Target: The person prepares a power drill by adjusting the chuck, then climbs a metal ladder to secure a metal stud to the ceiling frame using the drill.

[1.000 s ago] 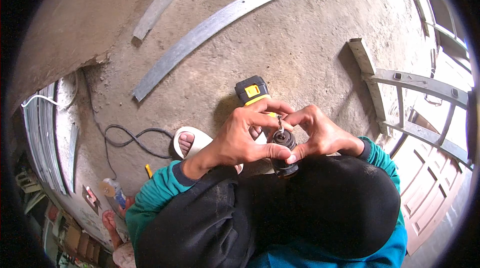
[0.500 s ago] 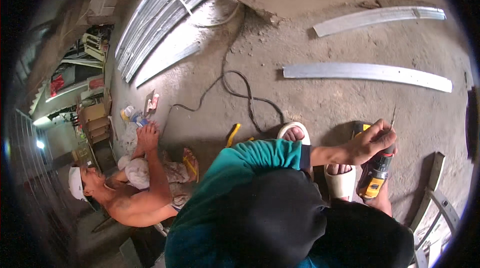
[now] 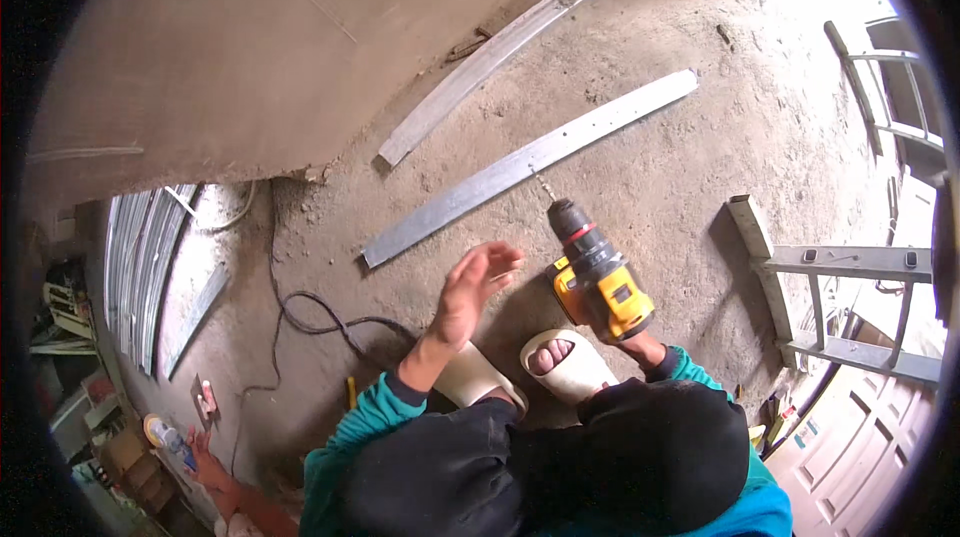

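My right hand is closed round the handle of a yellow and black cordless drill, most of its fingers hidden behind the drill. A thin drill bit sticks out of the black chuck, its tip appearing near the edge of a perforated metal channel on the floor. To the left of the drill, my left hand is raised with nothing in it, its fingers loosely curved and apart. Farther off lies a second metal channel, along the wall base.
An aluminium ladder stands at the right, above a white panelled door. Stacked metal profiles lie at the left. A black cable loops over the floor near my sandals. Another person's arm reaches in lower left.
My left hand has let go of the drill's front end and moved left, away from it. The drill now points at the nearer channel. The view has turned rightward.
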A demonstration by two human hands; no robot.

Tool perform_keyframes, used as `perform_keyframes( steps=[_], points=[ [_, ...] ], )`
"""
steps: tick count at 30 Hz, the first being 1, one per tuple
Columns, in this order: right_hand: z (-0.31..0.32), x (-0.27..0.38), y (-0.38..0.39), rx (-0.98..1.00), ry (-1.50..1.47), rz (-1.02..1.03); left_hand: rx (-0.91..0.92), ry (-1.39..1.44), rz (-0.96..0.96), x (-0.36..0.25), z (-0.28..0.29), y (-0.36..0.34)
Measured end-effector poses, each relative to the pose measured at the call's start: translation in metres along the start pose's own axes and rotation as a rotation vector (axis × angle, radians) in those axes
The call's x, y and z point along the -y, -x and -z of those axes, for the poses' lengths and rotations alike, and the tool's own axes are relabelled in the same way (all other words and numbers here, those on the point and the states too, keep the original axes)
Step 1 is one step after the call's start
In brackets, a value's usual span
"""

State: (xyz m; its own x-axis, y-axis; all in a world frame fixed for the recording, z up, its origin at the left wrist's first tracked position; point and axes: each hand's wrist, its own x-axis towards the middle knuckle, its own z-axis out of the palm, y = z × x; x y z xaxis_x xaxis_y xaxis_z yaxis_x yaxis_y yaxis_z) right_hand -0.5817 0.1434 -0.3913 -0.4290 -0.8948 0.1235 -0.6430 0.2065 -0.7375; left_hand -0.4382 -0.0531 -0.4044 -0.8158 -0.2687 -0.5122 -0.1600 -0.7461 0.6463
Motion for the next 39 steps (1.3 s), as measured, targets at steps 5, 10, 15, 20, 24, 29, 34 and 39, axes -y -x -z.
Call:
perform_keyframes(
  steps=[5, 10, 15, 20, 24, 29, 34, 39],
  points=[
    [0.004, -0.021, -0.002, -0.084, -0.138, -0.068, -0.136, 0.011, 0.062, -0.010, 0.028, 0.009],
    [0.024, 0.000, -0.027, -0.234, -0.529, -0.445, -0.103, -0.077, 0.016, -0.041, 0.014, -0.003],
    [0.059, -0.019, 0.009, -0.226, -0.113, -0.292, -0.028, -0.349, -0.081, -0.100, -0.003, -0.010],
    [0.105, 0.003, 0.035, -0.345, 0.083, -0.295, -0.033, -0.550, -0.163, -0.164, -0.021, 0.014],
    [0.155, 0.047, 0.074, -0.430, -0.272, -0.529, 0.030, -0.643, -0.194, -0.198, -0.064, 0.029],
    [0.231, 0.154, 0.079, -0.490, 0.088, -0.401, 0.137, -0.692, -0.114, -0.233, -0.153, 0.065],
    [0.297, 0.276, 0.078, -0.536, 0.199, -0.410, 0.280, -0.746, -0.007, -0.262, -0.251, 0.128],
    [0.331, 0.350, 0.129, -0.693, -0.020, -0.495, 0.344, -0.811, 0.104, -0.292, -0.326, 0.192]
  ],
)
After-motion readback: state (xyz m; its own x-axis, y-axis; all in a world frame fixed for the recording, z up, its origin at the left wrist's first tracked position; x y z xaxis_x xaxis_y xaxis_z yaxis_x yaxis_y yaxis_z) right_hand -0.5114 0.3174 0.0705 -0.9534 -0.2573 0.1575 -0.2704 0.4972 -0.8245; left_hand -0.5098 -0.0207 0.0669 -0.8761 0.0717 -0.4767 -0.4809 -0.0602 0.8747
